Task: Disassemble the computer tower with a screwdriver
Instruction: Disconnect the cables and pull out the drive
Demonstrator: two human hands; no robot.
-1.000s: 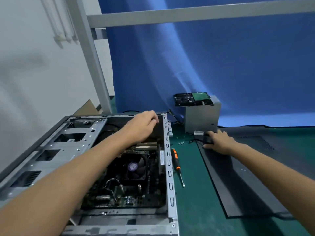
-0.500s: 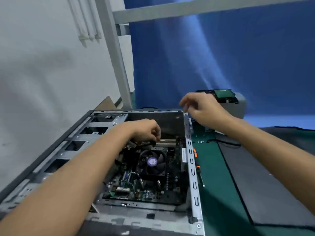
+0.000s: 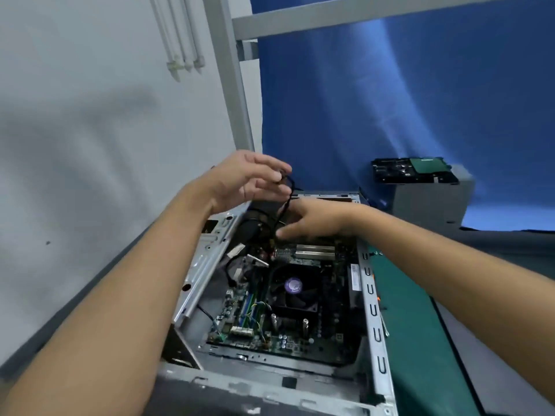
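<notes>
Head view: computer tower [image 3: 372, 295] on its side, opened, on green mat [image 3: 420, 340]. Black cable [image 3: 289, 197] raised from inside, pinched by left hand [image 3: 240, 181]; right hand [image 3: 315, 220] at its lower run, grip blurred, cannot tell. Risk: tugging a plugged connector, straining motherboard [image 3: 237, 322]. Cable's far end hidden; screwdriver [image 3: 385, 328] mostly behind case wall.

The grey sheet-metal computer tower [image 3: 372, 310] lies on its side on the green table [image 3: 420, 340], its side panel off and its inside open upward. Flat on its floor is a dark green motherboard [image 3: 249, 322] with a black cooling fan [image 3: 295, 288] that bears a round purple sticker. A thin black cable [image 3: 283, 208] rises from the far end, pinched at its top by the left hand [image 3: 240, 181]. The screwdriver [image 3: 385, 325] lies on the table just beside the tower's right wall; only an orange speck and the metal shaft show.
</notes>
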